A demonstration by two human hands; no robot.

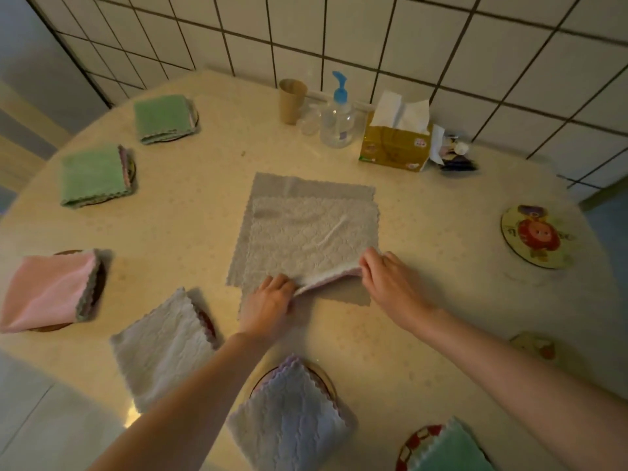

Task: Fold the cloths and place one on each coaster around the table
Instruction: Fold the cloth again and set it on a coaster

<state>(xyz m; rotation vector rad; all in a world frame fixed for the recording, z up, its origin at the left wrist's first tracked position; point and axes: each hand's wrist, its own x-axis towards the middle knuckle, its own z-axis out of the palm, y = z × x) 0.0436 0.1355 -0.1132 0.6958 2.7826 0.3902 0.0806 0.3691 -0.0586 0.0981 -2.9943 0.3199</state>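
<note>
A: Where's the cloth (306, 232)?
B: Flat on the bench (441, 205), stretching away from both hands. It looks soft, light and floppy (no stiffness to carry a fold).
A: And the hold?
B: Left hand (268, 305) and right hand (390, 280) each pinch the near folded edge, at the corners, where I'd take it.

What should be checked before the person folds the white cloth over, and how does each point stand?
1. Left hand pinches the white cloth's near edge: ok.
2. Right hand grips the same edge: ok.
3. White cloth square on the grey cloth beneath: not ok, offset.
4. Only the white cloth lifted: cannot tell.
5. Free coaster available, cartoon coaster bare: ok.
6. Room to fold short of the tissue box: ok.
</note>
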